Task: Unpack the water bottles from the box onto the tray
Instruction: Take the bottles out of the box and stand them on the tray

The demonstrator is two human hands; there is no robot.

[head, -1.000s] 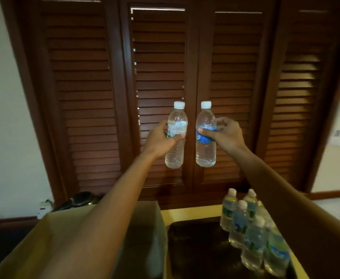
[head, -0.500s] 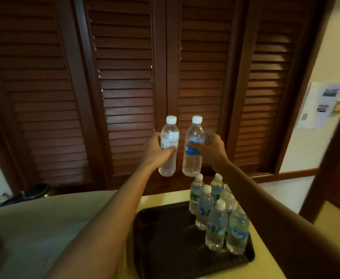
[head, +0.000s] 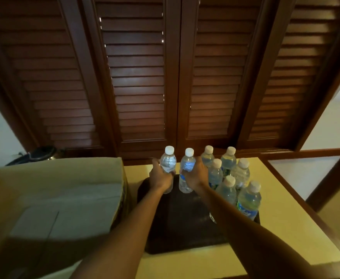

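My left hand grips a clear water bottle with a white cap. My right hand grips a second bottle with a blue label. Both bottles stand upright at the far end of the dark tray, their bases at or just above its surface. Several more bottles stand grouped on the tray's right side, close to my right hand. The cardboard box sits to the left of the tray, its flaps covering the inside.
The tray lies on a pale yellow tabletop with a dark wooden edge on the right. Brown louvred doors rise just behind the table. A dark round object sits behind the box at the far left.
Both hands have come down with their bottles, from chest height in front of the doors to the far end of the tray. The view has tilted down.
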